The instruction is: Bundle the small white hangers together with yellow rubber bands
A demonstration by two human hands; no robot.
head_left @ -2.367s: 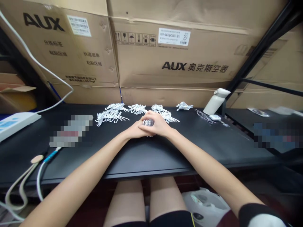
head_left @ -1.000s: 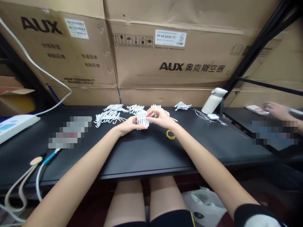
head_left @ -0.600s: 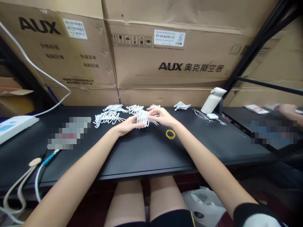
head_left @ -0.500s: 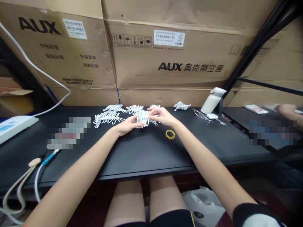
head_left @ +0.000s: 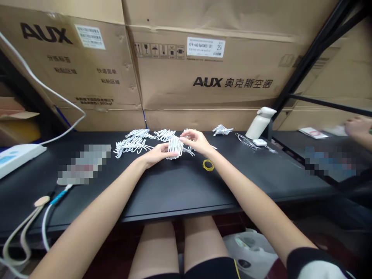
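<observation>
My left hand (head_left: pixel 155 155) grips a bundle of white wire hooks (head_left: pixel 175 148) from the left, its thumb along the near side. At the bundle's upper right, my right hand (head_left: pixel 197 142) has its fingers bent and pinched against the hooks; its fingertips partly hide them. Behind and left of my hands lie more piles of white hooks (head_left: pixel 130 146), their curved ends toward the left. Another small pile of hooks (head_left: pixel 222 130) lies farther right. Yellow rubber bands (head_left: pixel 208 165) rest on the black table (head_left: pixel 180 190), near my right wrist.
Large cardboard boxes (head_left: pixel 232 100) stand behind the table. A white bottle (head_left: pixel 260 123), a small white case (head_left: pixel 259 143) and a looped clear cord are at the back right. A power strip (head_left: pixel 20 157) and cables lie left. Another person's hand (head_left: pixel 359 128) shows at far right.
The bundle has turned slightly in my fingers, and its hooks show more spread out. The other person's hand at far right has moved a little. The view has shifted slightly.
</observation>
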